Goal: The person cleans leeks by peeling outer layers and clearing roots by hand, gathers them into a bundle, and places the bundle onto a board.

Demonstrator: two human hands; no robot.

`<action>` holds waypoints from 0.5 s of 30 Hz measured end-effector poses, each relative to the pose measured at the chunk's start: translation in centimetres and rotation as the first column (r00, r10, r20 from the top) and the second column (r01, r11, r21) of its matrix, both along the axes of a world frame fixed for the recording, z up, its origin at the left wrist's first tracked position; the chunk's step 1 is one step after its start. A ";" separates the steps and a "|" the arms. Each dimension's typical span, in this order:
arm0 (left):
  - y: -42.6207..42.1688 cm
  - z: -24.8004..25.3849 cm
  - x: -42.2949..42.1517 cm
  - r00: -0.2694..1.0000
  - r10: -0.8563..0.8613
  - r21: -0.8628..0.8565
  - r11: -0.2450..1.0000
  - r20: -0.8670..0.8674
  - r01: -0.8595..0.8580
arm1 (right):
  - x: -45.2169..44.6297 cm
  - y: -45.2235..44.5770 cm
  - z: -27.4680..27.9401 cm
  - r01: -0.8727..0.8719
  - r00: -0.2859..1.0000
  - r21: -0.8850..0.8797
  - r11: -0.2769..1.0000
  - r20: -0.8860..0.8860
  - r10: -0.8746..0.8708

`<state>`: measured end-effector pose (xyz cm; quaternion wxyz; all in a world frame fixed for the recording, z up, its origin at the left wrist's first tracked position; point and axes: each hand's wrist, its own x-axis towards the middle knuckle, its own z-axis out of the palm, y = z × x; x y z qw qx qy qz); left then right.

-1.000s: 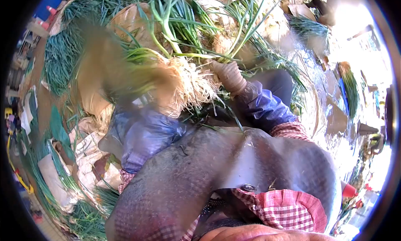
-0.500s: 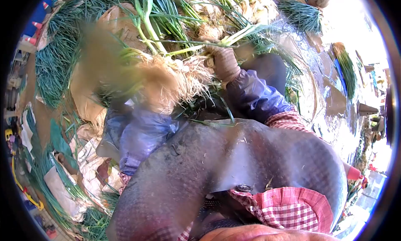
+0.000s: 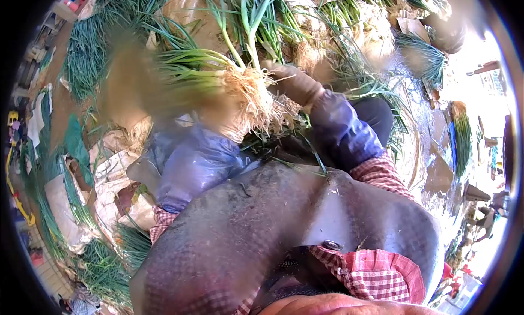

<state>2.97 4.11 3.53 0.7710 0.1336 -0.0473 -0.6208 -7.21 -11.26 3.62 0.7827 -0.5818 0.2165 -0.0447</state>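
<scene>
A bunch of green onions (image 3: 246, 94) with long pale roots is at the upper middle, its green leaves pointing left. Two stalks (image 3: 252, 34) stand up from it towards the top. My left hand (image 3: 214, 109), mostly hidden by a brown smear on the lens, is closed around the bunch from below left. My right hand (image 3: 292, 81), in a brownish glove, is at the bunch's right side, its curled fingertips against the base of the upright stalks. Blue plastic sleeves (image 3: 191, 162) cover both forearms.
Heaps of green onions (image 3: 90, 53) lie at left and along the top. Brown paper (image 3: 188, 15) lies among them. Beyond my right arm, another bunch (image 3: 462, 138) rests on the wet ground. A dark apron (image 3: 245, 222) covers my lap.
My right hand has brought a stalk, which slanted to the right, against the bunch; it now stands more upright. The view has shifted slightly, with the surroundings lower at the top.
</scene>
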 end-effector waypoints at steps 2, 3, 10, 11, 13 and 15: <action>-0.1 -1.1 -0.1 0.999 -0.004 -0.022 1.000 -0.033 0.003 | 1.1 -0.4 0.7 -0.085 0.908 -0.701 0.708 0.238 0.345; 0.0 -0.2 -0.5 0.999 -0.035 -0.034 0.999 -0.036 0.033 | 1.8 -1.0 0.4 -0.126 0.912 -0.446 0.886 0.298 0.280; 1.3 -2.9 -0.4 0.872 -0.258 -0.233 0.957 -0.417 0.172 | 1.8 -3.1 -0.1 -0.101 0.883 0.529 0.843 0.437 -0.168; 1.4 -3.6 -0.4 0.968 -0.124 -0.057 0.992 -0.216 0.114 | 1.7 -3.3 -0.2 -0.096 0.885 0.525 0.846 0.434 -0.169; 1.3 -4.9 -0.4 1.000 -0.007 0.098 0.995 0.014 0.005 | 1.9 -3.9 -0.5 -0.272 0.867 0.540 0.796 0.497 -0.041; 1.4 -5.7 -0.2 0.998 -0.031 -0.002 1.000 -0.050 0.031 | 2.1 -4.8 -1.2 -0.167 0.877 0.407 0.898 0.478 -0.053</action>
